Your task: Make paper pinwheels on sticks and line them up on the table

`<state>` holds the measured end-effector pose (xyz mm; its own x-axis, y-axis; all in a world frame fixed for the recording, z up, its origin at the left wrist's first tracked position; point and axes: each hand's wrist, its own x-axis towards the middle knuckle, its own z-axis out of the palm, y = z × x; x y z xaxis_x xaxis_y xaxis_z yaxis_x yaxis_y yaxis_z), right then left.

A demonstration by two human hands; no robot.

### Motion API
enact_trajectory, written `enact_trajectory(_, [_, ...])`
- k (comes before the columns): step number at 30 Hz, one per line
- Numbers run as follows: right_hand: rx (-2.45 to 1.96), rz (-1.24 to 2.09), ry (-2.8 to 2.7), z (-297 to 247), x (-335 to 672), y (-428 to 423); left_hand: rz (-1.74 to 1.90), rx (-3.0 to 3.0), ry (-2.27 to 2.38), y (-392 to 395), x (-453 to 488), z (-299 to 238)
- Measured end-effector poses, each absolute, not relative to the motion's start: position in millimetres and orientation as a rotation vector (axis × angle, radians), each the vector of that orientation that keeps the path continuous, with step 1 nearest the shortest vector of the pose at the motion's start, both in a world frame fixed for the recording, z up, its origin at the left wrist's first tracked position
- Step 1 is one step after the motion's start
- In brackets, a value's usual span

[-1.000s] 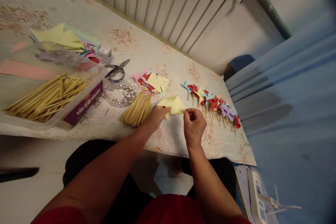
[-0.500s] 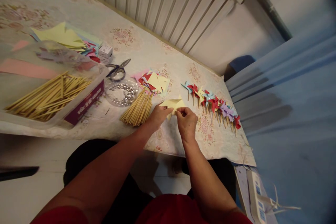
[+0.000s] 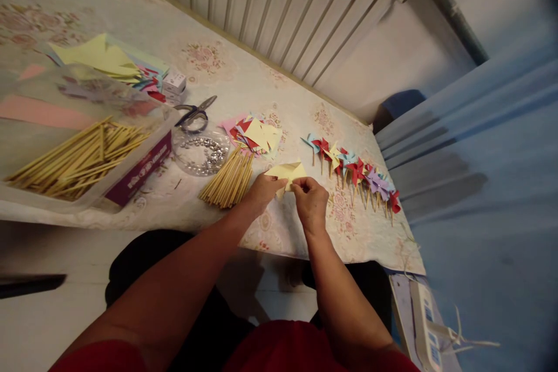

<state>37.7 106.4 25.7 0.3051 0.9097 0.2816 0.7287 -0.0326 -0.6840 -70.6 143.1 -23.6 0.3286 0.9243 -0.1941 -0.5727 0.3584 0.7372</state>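
Observation:
Between both hands is a piece of pale yellow paper (image 3: 288, 171), partly folded, with pointed corners sticking up. My left hand (image 3: 264, 189) pinches its left side, thumb on top. At its lower right, my right hand (image 3: 311, 202) grips the paper between thumb and fingertips, the other fingers curled. Just left of my left hand lies a fanned bundle of thin wooden sticks (image 3: 229, 180). Beyond it is a pile of cut paper pieces (image 3: 257, 135) in yellow, red, pink and blue. To the right, finished paper pinwheels (image 3: 356, 172) on sticks lie in a slanting row.
A clear plastic box (image 3: 108, 200) of wooden sticks stands at the left. Beside it are a round tray of shiny pins (image 3: 203, 154), scissors (image 3: 196, 113), small white boxes (image 3: 174, 84) and yellow sheets (image 3: 98, 58). A power strip (image 3: 426, 325) sits at lower right, near the blue curtain.
Both hands stay in almost the same place on the yellow paper. The raised fold of the paper has shifted very slightly.

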Motion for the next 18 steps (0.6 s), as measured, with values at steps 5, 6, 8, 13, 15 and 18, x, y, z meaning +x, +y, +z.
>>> enact_trajectory(5, [-1.819,0.269,-1.489,24.9,38.6,106.7,1.062,0.612,0.704,142.4,-71.0,-20.9])
enact_trajectory(6, [-1.822,0.271,-1.485,24.9,38.5,106.7,1.061,0.614,0.713,142.4,-70.9,-20.8])
enact_trajectory(8, [-1.828,0.277,-1.475,25.0,38.1,106.9,1.06,0.623,0.72,142.7,-70.7,-21.3])
enact_trajectory(13, [-1.83,0.272,-1.47,24.5,37.0,107.1,1.063,0.65,0.716,143.7,-70.8,-23.8])
enact_trajectory(15, [-1.833,0.282,-1.467,24.4,37.0,107.1,1.062,0.659,0.723,143.7,-71.0,-24.2])
enact_trajectory(18, [-1.837,0.285,-1.459,24.4,37.2,107.2,1.066,0.665,0.728,143.6,-71.1,-24.1])
